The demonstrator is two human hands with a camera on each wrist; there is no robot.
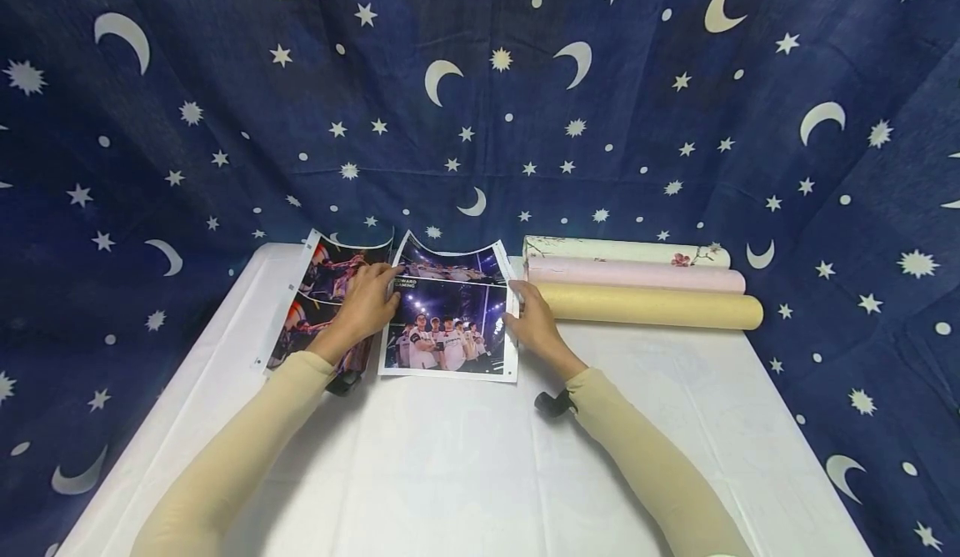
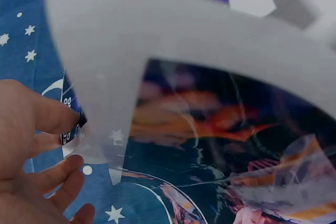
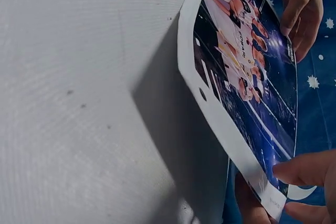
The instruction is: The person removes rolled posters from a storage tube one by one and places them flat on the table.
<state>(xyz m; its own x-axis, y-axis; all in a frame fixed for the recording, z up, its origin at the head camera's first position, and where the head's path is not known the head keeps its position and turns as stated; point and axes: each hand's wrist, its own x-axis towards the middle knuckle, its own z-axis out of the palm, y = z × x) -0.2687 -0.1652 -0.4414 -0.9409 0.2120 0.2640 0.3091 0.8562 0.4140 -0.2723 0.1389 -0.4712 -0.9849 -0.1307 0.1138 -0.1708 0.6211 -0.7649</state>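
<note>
A glossy photo poster point(image 1: 450, 332) with a white border shows a group in white shirts under purple lights. My left hand point(image 1: 365, 303) pinches its left edge, thumb and fingers on either side. At the right edge my right hand point(image 1: 538, 323) grips the border; in the right wrist view the thumb of that hand point(image 3: 310, 177) lies on the printed face. There the sheet stands tilted above the table, casting a shadow. Its far part bends upward. Left of it, partly behind my left forearm, lies a second poster point(image 1: 307, 328) with red-orange figures; its curled corner point(image 2: 100, 51) blurs the left wrist view.
Three rolls lie at the back right: a white floral one point(image 1: 615, 250), a pink one point(image 1: 637, 275) and a yellow one point(image 1: 652, 305). A white cloth covers the table point(image 1: 450, 474). Behind hangs a dark blue curtain point(image 1: 637, 140) with moons and stars.
</note>
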